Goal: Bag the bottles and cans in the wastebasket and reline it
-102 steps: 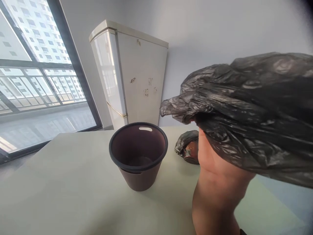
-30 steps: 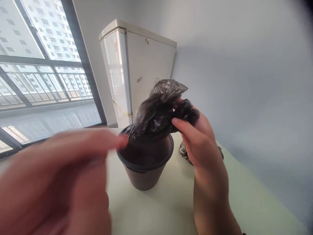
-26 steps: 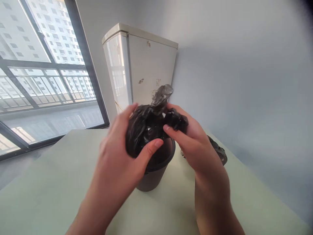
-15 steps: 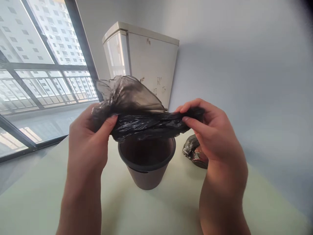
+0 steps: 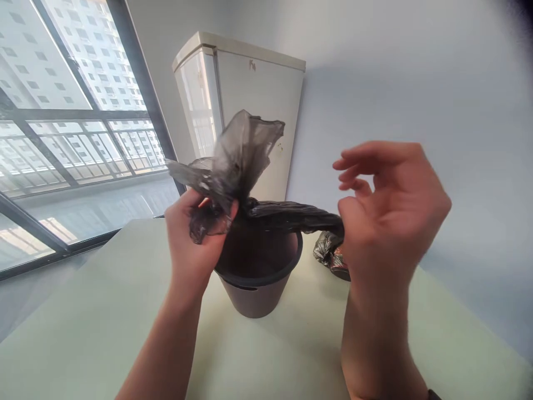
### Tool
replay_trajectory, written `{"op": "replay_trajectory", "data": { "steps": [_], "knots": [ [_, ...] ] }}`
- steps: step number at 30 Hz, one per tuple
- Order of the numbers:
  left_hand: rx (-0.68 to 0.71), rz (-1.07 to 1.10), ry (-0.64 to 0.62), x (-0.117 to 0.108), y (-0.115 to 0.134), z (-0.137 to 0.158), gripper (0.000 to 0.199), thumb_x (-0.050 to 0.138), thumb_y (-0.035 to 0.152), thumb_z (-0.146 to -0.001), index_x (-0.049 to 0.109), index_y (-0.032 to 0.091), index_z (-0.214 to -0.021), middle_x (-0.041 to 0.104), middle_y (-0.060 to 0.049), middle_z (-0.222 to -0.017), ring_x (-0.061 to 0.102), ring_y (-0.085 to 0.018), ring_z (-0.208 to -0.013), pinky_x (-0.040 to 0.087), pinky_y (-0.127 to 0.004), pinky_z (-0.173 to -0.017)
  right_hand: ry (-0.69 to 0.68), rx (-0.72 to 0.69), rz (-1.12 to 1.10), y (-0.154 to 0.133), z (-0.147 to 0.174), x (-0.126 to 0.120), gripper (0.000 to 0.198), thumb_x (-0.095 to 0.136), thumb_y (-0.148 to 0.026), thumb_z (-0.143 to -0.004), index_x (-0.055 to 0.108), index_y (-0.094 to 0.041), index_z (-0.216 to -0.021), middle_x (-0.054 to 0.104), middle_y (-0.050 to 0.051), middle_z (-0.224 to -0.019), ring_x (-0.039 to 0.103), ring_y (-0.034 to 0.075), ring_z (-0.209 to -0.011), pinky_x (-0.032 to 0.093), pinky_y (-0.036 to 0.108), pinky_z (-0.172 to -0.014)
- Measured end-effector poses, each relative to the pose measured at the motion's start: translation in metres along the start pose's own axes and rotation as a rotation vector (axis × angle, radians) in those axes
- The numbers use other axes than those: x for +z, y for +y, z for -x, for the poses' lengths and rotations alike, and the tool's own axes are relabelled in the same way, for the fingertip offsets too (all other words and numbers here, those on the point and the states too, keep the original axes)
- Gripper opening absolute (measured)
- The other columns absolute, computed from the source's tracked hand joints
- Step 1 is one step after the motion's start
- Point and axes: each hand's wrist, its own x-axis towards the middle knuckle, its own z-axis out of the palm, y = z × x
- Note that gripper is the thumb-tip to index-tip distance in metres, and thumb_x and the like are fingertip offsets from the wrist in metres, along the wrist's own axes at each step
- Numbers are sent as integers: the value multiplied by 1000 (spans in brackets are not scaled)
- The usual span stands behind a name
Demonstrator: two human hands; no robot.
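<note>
Crinkly plastic bag (image 5: 245, 180) above round bin (image 5: 255, 303)

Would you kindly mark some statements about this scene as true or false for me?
1. The left hand grips the black plastic bag. True.
2. The bin stands upright on the table. True.
3. The bag is packed down inside the bin. False: it is held up above the table.
4. A refrigerator stands beyond the table. True.
5. The refrigerator's visible side is spotless. False: marks show on it.
</note>
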Motion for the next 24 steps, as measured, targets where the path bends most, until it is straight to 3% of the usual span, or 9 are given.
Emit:
{"op": "replay_trajectory", "data": {
  "steps": [3, 5, 8, 11, 13, 15, 17, 20, 24],
  "knots": [
    [60, 8, -177, 2, 6, 6, 24, 88, 27, -70, 71, 20, -85, 69, -1, -80, 70, -24, -86, 59, -33, -74, -203, 116, -127, -15, 5, 8, 54, 65, -11, -86, 61, -37, -134, 65, 0, -95, 60, 20, -81, 54, 36, -76],
    [64, 79, -292, 2, 12, 7, 31, 91, 32, -67, 70, 20, -87, 70, -3, -85, 70, -27, -90, 60, -35, -75, -340, 112, -149, -11, 7, 15, 36, 67, -15, -89, 69, -32, -121, 65, -1, -86, 58, 18, -74, 54, 33, -71],
    [-15, 225, -362, -1, 22, 5, 41, 92, 47, -67, 70, 23, -92, 72, -7, -97, 70, -32, -102, 62, -39, -80, -344, 33, -150, -1, 7, 21, 14, 66, -12, -88, 72, -24, -88, 66, -1, -80, 59, 17, -75, 53, 31, -72],
    [-131, 320, -408, -6, 30, 4, 45, 86, 59, -77, 72, 24, -102, 72, -8, -100, 71, -33, -107, 63, -40, -82, -345, -9, -154, 1, 6, 20, 16, 66, -8, -84, 70, -23, -81, 67, -2, -80, 61, 16, -75, 52, 29, -72],
    [-151, 287, -435, -8, 33, 5, 41, 87, 55, -78, 74, 25, -103, 73, -7, -96, 72, -33, -104, 64, -40, -81, -404, -23, -173, -2, 6, 18, 15, 67, -8, -82, 71, -23, -81, 68, -2, -81, 61, 16, -75, 51, 29, -71],
    [-132, 220, -370, -8, 34, 6, 33, 89, 48, -79, 76, 24, -98, 73, -5, -91, 73, -31, -100, 65, -40, -81, -450, 5, -217, -3, 5, 15, 14, 69, -9, -82, 72, -23, -83, 68, -1, -82, 62, 16, -76, 51, 30, -71],
    [-124, 174, -219, -8, 34, 5, 24, 85, 44, -85, 78, 23, -95, 74, -4, -90, 74, -29, -97, 65, -38, -81, -424, 69, -253, 0, 4, 13, 14, 70, -10, -81, 72, -23, -83, 68, -1, -82, 62, 17, -77, 50, 31, -72],
    [-110, 122, -2, -11, 32, 1, 15, 75, 36, -96, 81, 23, -98, 76, -2, -98, 74, -22, -100, 63, -31, -85, -261, 169, -221, 8, 2, 8, 14, 68, -11, -83, 71, -24, -80, 66, -1, -77, 62, 19, -74, 50, 32, -68],
    [-91, 36, 166, -21, 24, -5, 10, 72, 24, -98, 81, 21, -103, 75, 0, -102, 73, -17, -103, 61, -23, -88, 34, 197, -12, 18, -2, -1, 17, 65, -13, -85, 74, -26, -79, 65, 1, -72, 63, 23, -70, 51, 37, -64]
  ]
}}
